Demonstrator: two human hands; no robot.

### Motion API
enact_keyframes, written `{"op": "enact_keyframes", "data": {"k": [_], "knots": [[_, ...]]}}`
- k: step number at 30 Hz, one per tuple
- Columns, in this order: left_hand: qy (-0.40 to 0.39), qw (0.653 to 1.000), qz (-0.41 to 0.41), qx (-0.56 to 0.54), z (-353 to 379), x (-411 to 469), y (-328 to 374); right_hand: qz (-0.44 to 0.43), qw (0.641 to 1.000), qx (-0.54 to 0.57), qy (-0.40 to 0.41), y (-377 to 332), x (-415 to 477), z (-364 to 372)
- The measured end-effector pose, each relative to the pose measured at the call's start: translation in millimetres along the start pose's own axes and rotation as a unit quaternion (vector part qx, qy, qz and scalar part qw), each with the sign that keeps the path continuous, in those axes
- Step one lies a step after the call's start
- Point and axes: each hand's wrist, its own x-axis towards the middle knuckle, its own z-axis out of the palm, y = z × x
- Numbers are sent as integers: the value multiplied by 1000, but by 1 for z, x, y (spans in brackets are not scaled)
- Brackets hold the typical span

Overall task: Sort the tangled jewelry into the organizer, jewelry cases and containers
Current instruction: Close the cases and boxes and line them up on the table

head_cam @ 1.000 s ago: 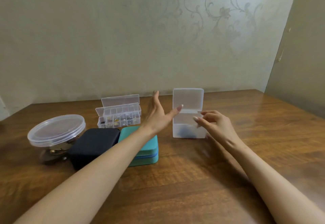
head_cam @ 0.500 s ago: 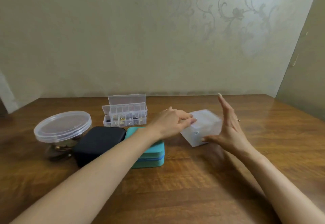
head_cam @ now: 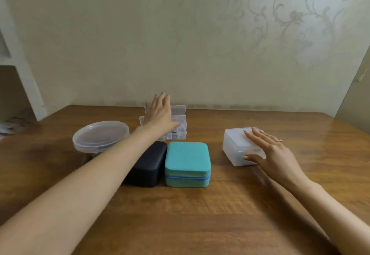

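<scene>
Frosted box (head_cam: 233, 144): a second ago it stood open on end between both hands; now it lies shut and flat on the counter (head_cam: 200, 214), well right of the teal case (head_cam: 187, 162).
Right hand (head_cam: 268, 150): fingers straight and spread on the box lid, thumb along its near wall; pressing, not gripping.
Left hand (head_cam: 160, 112): has left the box and reached back over the organizer (head_cam: 181, 128); fingers straight and apart, holding nothing; contact too blurred to tell.
Jewelry: small pieces show in the organizer's compartments, its lid up.
Round tub (head_cam: 100, 136): lidded; contents too dim.
Meaning: the box seems finished with; the organizer is likely next.
</scene>
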Motion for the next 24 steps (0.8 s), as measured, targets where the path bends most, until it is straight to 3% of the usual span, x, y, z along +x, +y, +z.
{"op": "enact_keyframes", "data": {"k": [4,7,9,13,17,21,24], "knots": [[-157,986,-27,57,1,-2,-39,-21,995,-99,-12,-22,8,-11],[-157,987,0,31,0,-13,-47,-104,991,74,43,-71,24,-25],[-179,982,18,56,-3,-19,-46,-128,973,185,-54,-114,43,-20],[-203,973,28,105,-5,-22,-43,-125,953,77,-266,-174,84,23],[-211,970,35,119,-1,-19,-45,-96,935,47,-337,-181,99,43],[-228,968,38,93,-2,-13,-47,-69,940,71,-327,-178,104,44],[-116,993,30,-2,-10,4,-53,-79,982,87,-150,-177,131,43]]}}
